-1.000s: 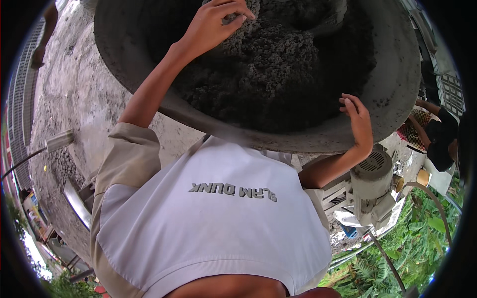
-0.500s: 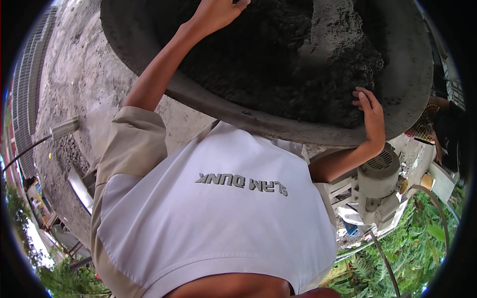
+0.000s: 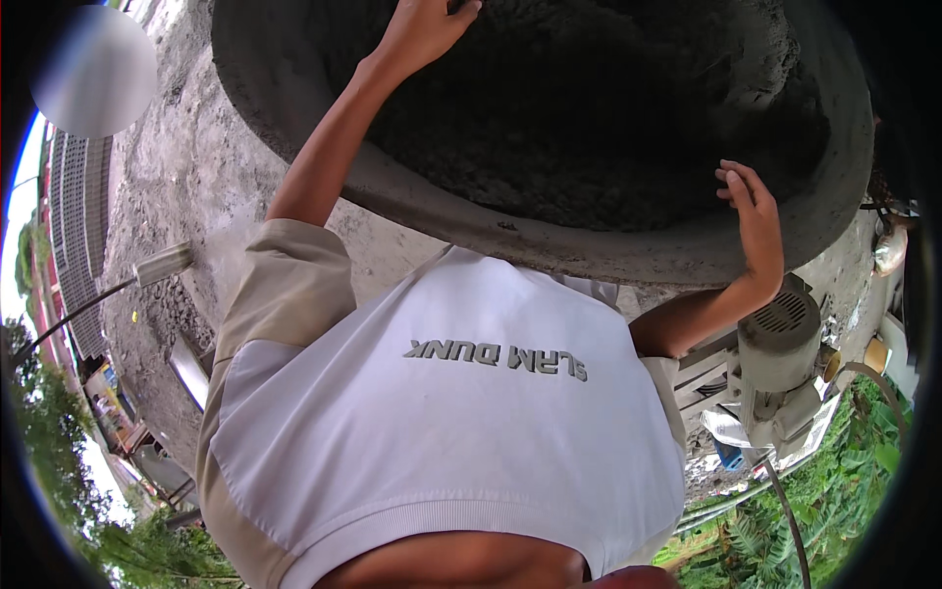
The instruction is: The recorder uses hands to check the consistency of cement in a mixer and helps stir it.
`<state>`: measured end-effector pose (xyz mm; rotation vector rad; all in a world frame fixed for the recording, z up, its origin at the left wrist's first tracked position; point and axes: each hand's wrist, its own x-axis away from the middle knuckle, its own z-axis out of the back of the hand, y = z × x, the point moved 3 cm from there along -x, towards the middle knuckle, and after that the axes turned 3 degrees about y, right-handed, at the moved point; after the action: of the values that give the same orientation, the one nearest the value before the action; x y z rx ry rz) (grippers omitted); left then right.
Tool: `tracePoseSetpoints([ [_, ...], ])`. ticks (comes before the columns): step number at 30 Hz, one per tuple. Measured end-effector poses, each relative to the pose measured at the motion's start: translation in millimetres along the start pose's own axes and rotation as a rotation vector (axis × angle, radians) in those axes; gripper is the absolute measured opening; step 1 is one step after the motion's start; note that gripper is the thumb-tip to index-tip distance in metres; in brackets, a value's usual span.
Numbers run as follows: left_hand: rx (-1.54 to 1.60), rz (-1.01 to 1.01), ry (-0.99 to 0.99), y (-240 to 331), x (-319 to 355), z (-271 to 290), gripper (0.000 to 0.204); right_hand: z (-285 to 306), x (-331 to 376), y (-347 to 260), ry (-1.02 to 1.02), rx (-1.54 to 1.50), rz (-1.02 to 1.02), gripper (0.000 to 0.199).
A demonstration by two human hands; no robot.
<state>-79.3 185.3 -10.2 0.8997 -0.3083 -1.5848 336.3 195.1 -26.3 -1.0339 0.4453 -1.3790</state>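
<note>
So I've got both bare arms over this big grey bowl (image 3: 471,218), which takes up everything from 11 to 2 o'clock, and honestly there's plenty that could go sideways. The dark, crumbly mix (image 3: 549,167) sits inside, with a lighter lump (image 3: 760,74) between 1 and 2. My left hand (image 3: 424,37) is near 12, fingers curled and half cut off by the top edge, so I can't tell whether it's gripping anything. My right hand (image 3: 756,201) is just past 2, fingers loosely bent with nothing between them, and I can't tell if they touch the inner wall. If that bowl turns (there's a motor-looking housing (image 3: 780,329) at 3 o'clock, so I'd bet it can), fingers dangling inside could get dragged or knocked by a hard lump. My right forearm also crosses the rim, so a jolt could pinch it there. Shirt's (image 3: 446,442) another worry: the hem is right by the rim at 12, and leaning in further could let the fabric snag. No gloves either, so rough grit could scrape me up.
</note>
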Motion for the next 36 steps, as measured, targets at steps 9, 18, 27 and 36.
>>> tracePoseSetpoints([
  [9, -0.421, -0.208, -0.41, -224.9, -43.7, -22.5, 0.016, -5.7, 0.2, -0.6, -0.034, 0.055, -0.042, 0.035],
  [18, -0.427, 0.415, -0.545, -391.6, 60.2, -91.5, 0.042, -9.3, -7.6, 6.6, -0.14, 0.145, -0.198, 0.037],
  [27, -0.628, 0.477, -0.466, -419.7, 102.7, -132.0, 0.06, -2.5, -15.0, 17.7, -0.157, 0.157, -0.487, 0.037],
  [36, -0.701, 0.655, -0.627, -410.8, 106.7, -130.7, 0.062, 8.9, -11.6, 28.9, -0.014, 0.076, -0.564, 0.042],
])
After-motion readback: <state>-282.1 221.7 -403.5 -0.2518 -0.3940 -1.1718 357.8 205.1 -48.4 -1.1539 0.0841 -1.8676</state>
